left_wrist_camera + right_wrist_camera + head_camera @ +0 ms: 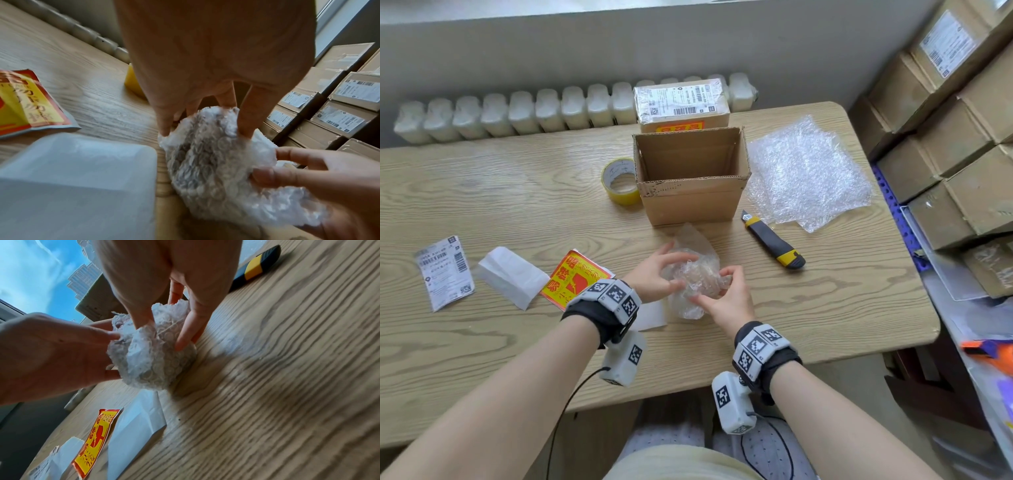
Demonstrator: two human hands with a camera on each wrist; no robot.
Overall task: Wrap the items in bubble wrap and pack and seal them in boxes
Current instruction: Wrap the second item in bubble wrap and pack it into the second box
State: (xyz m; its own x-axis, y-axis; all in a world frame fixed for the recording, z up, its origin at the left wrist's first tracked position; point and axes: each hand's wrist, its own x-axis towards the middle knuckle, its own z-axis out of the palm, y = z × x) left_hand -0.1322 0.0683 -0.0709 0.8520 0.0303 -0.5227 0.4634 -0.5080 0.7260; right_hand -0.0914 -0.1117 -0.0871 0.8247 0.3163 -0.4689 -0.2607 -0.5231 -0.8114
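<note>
Wood-grain worktop (482, 192). White radiator (517, 113) runs along the wall behind it. Sealed cartons (945, 137) with shipping labels are stacked at the right. On the worktop's left part: one printed shipping label (445, 272), one white backing paper (510, 275), and one red-and-yellow sticker (575, 277) lying beside that paper.

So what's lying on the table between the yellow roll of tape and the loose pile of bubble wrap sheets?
The open cardboard box stands between the tape roll and the bubble wrap sheets, seen in the head view.
</note>
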